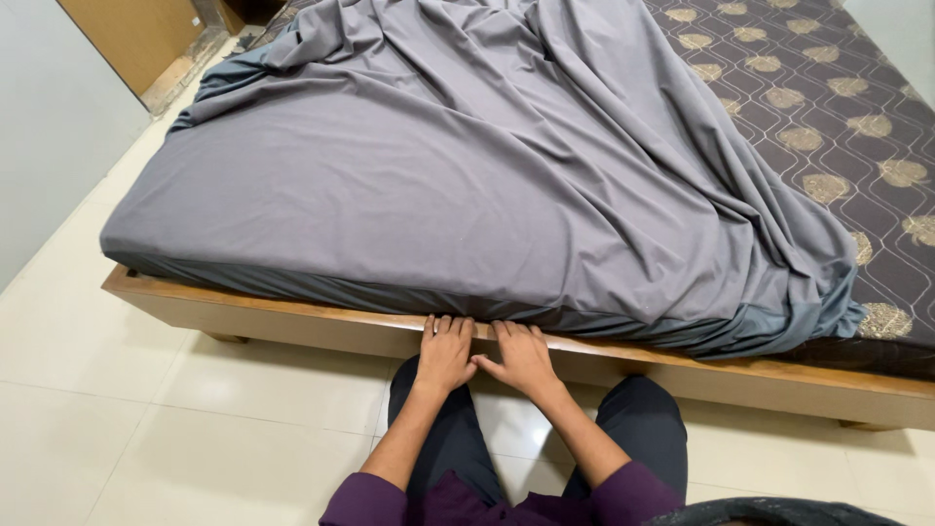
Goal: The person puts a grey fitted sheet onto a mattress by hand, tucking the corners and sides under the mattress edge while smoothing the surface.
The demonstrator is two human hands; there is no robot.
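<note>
Both hands, left hand (445,353) and right hand (523,357), lie flat and spread, side by side, fingertips tucking the grey fitted sheet (467,185) along the wooden bed frame's (292,317) near edge.

Cream tiled floor (146,429), pale wall (49,117), and perhaps a wooden door (136,34) at top left.

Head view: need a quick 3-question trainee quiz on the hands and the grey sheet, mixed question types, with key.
1. True or false: both hands lie flat, palms down, side by side at the bed's edge.
2. Which part of the mattress is uncovered? A) the camera's right side B) the camera's left side C) none
3. Fill in: the fingertips meet the hem of the grey sheet just above the ______ bed frame.

Key
1. True: left hand and right hand press there.
2. A
3. wooden
</note>
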